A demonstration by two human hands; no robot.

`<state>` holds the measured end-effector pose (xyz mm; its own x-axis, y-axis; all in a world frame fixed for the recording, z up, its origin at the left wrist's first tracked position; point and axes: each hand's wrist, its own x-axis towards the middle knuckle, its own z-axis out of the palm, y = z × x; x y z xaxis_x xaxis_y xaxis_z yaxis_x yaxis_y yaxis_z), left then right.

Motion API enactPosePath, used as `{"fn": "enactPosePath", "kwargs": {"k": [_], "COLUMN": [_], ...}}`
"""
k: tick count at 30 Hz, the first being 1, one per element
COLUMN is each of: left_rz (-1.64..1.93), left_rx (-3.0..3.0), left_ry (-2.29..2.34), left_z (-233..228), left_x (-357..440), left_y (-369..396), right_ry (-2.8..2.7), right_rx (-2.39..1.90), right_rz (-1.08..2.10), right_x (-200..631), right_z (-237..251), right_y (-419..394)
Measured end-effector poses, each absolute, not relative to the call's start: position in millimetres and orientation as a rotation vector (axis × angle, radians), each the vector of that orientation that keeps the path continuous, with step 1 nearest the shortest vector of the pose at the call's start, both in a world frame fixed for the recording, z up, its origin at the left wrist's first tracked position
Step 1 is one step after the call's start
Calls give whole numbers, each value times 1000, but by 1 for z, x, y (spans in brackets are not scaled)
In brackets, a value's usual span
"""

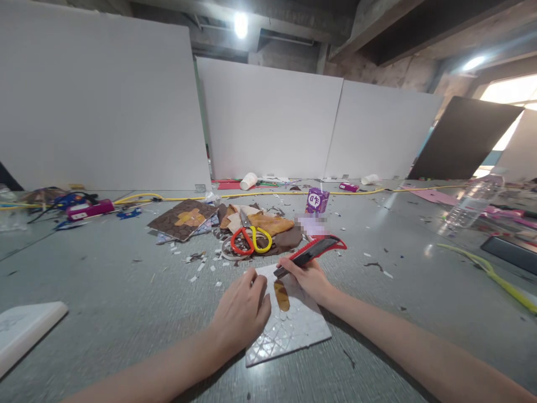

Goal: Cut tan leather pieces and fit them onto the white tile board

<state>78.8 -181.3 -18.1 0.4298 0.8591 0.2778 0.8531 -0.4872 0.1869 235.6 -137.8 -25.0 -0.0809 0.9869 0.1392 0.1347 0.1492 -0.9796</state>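
A white sheet with a glossy raised pattern lies flat in front of me. An elongated brown-gold piece with rounded ends is on it. My left hand rests on the left edge of the sheet, fingers curled together and pressed down against it. In my right hand is a red and black utility knife, tilted with its front end low over the sheet, just above the brown-gold piece. Whether a blade touches the surface cannot be made out.
Scissors with red and yellow handles lie on a heap of brown material. A brown patterned square is left of it. Behind stand a purple carton and a yellow cable. A clear bottle is right; scraps litter the table.
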Motion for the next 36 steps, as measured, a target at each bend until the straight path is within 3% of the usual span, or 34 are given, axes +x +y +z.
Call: {"fn": "enactPosePath", "kwargs": {"k": [8, 14, 36], "left_rz": [510, 500, 566], "left_rx": [2660, 2654, 2671], "left_ry": [1579, 1569, 1527], "left_z": [-17, -16, -15], "left_x": [80, 80, 79], "left_y": [-181, -181, -181], "right_ry": [-1498, -1205, -1378], "right_rx": [-1118, -1131, -1071], "right_rz": [1043, 1165, 1165], "right_x": [240, 239, 239], "right_z": [-19, -24, -21], "right_y": [-139, -134, -134]}}
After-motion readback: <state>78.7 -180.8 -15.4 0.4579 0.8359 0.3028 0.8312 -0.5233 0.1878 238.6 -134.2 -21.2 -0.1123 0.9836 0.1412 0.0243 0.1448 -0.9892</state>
